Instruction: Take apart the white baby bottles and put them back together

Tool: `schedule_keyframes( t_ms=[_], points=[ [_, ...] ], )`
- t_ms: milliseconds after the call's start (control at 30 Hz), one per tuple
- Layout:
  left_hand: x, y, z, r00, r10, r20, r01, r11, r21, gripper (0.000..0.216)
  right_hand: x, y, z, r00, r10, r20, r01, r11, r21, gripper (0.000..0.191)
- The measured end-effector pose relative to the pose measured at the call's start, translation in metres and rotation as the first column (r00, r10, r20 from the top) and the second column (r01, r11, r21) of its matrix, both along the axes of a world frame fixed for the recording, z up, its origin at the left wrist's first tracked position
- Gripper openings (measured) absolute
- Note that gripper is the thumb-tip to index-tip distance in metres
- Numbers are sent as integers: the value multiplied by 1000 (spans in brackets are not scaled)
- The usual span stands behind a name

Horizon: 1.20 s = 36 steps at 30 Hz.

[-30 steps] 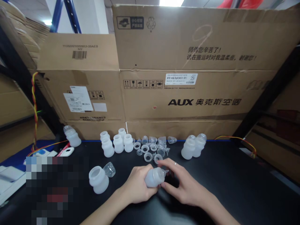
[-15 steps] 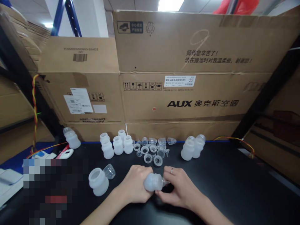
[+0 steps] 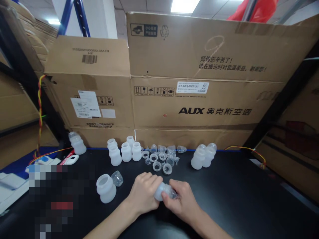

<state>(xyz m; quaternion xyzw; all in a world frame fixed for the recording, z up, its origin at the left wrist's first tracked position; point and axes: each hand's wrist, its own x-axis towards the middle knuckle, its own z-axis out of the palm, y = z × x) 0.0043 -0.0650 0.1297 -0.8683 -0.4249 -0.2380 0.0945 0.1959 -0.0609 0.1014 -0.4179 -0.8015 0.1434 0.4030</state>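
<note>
My left hand (image 3: 146, 192) is wrapped round the base of a frosted white baby bottle (image 3: 160, 191), which lies on its side in the air with its top to the right. Closed on the collar and clear nipple end is my right hand (image 3: 183, 200), its thumb across the ring; the fingers partly hide the nipple. Left of my hands stands an open bottle body (image 3: 106, 188), with a clear cap (image 3: 117, 178) lying against it. Beyond my hands lie several collar rings (image 3: 167, 168), nipples and clear caps (image 3: 171, 150).
Several open bottle bodies (image 3: 115, 156) stand at the back left. Capped bottles (image 3: 198, 158) are grouped at the back right, and another capped bottle (image 3: 77, 143) is at the far left. A cardboard wall (image 3: 154, 106) closes off the black table's (image 3: 236, 192) back.
My right hand has moved left onto the bottle's collar, its fingers now wrapped closer round it. The bottle is tilted slightly more downward at its top. The view has shifted slightly.
</note>
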Motion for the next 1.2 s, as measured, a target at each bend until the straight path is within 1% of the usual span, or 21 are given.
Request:
schedule_keyframes(
  t_ms=[33, 100, 167, 233, 267, 333, 367, 433, 500, 567, 733, 867, 1000, 1100, 1133, 1200],
  points=[
    [1, 0, -1, 1000, 21, 5, -22, 1000, 22, 12, 0, 1, 0, 1000, -1, -30, -1, 997, -81, 54],
    [4, 0, 0, 996, 87, 26, -88, 996, 10, 13, 1, 3, 2, 995, 26, -91, -46, 976, -215, 57],
    [7, 1, 3, 983, 177, 50, -174, 983, -55, 12, 5, 6, 5, 984, 70, -164, -114, 955, -274, 57],
    [9, 2, 7, 967, 248, 62, -239, 964, -120, 15, 10, 11, 7, 979, 68, -193, -115, 962, -246, 57],
    [10, 3, 8, 961, 269, 67, -258, 956, -141, 19, 13, 14, 8, 983, 40, -178, -76, 976, -202, 54],
    [10, 3, 11, 951, 297, 89, -280, 946, -165, 31, 18, 23, 8, 995, -50, -86, 43, 996, -79, 44],
    [9, 3, 12, 947, 306, 101, -286, 943, -172, 36, 20, 28, 8, 996, -88, -27, 88, 996, -18, 42],
    [7, 4, 12, 946, 308, 104, -288, 941, -176, 38, 25, 38, 5, 990, -117, 79, 113, 992, 57, 44],
    [6, 4, 10, 951, 295, 88, -278, 947, -161, 33, 30, 47, 1, 984, -109, 144, 101, 993, 65, 46],
    [4, 6, 7, 957, 277, 85, -264, 955, -138, 32, 33, 53, -2, 979, -108, 173, 103, 994, 42, 46],
    [2, 9, 3, 963, 246, 111, -233, 965, -120, 37, 35, 56, -5, 977, -121, 174, 120, 993, 18, 43],
    [1, 9, 4, 963, 247, 109, -230, 962, -148, 37, 34, 52, -2, 989, -141, 54, 138, 989, 47, 37],
    [0, 9, 3, 963, 241, 122, -220, 962, -161, 36, 35, 50, 2, 981, -123, -149, 129, 991, 30, 30],
    [-1, 10, 1, 962, 232, 142, -207, 964, -169, 35, 37, 47, 9, 928, -135, -348, 148, 989, 12, 31],
    [-2, 10, 1, 962, 229, 148, -203, 964, -172, 35, 38, 46, 11, 904, -118, -412, 125, 992, -10, 34],
    [-2, 10, 1, 963, 218, 160, -190, 966, -175, 35, 40, 43, 16, 852, -47, -521, 10, 997, -73, 38]
  ],
)
